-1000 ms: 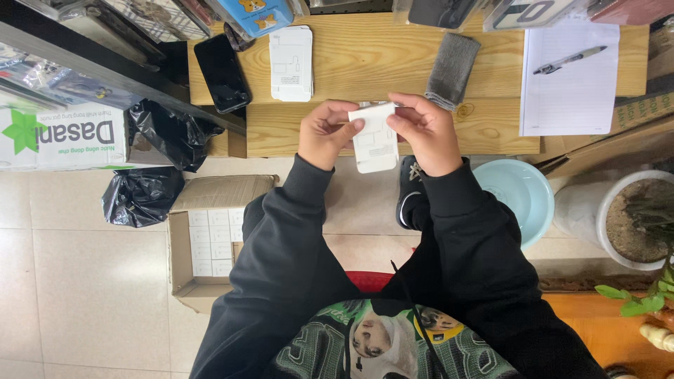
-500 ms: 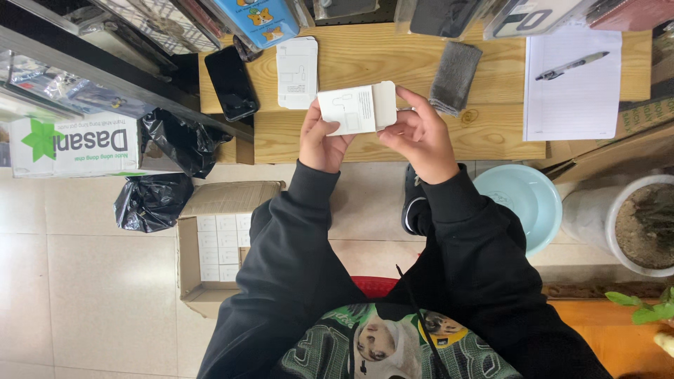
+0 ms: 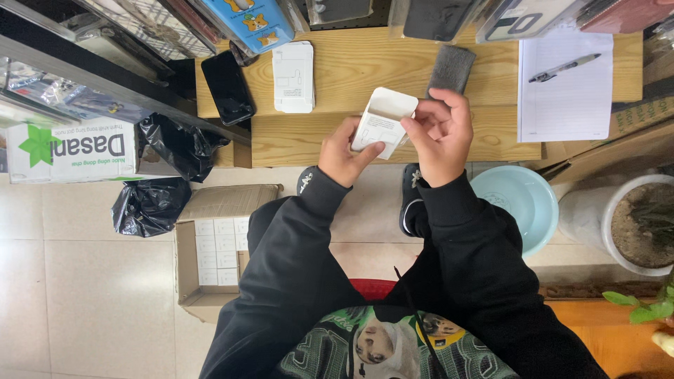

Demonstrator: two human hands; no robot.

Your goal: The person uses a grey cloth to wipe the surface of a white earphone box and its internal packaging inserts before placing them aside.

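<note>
Head view: small white carton [image 3: 380,121] pinched between both hands above the wooden bench [image 3: 337,133], top flap popped open, plain white with faint grey printing on the face. Left hand [image 3: 342,152] clamped on its lower edge, thumb pressing the front; right hand [image 3: 442,133] curled, fingertips nipping its right side. Just past the grip: grey pouch [image 3: 451,68], white packs stack [image 3: 293,76], black phone [image 3: 227,87].

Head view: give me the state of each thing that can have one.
small white box: end flap open, held over the table
left hand: gripping the box
right hand: at the box's side
black phone: screen dark, lying flat
cardboard carton: open
pen: lying on the notepad
</note>
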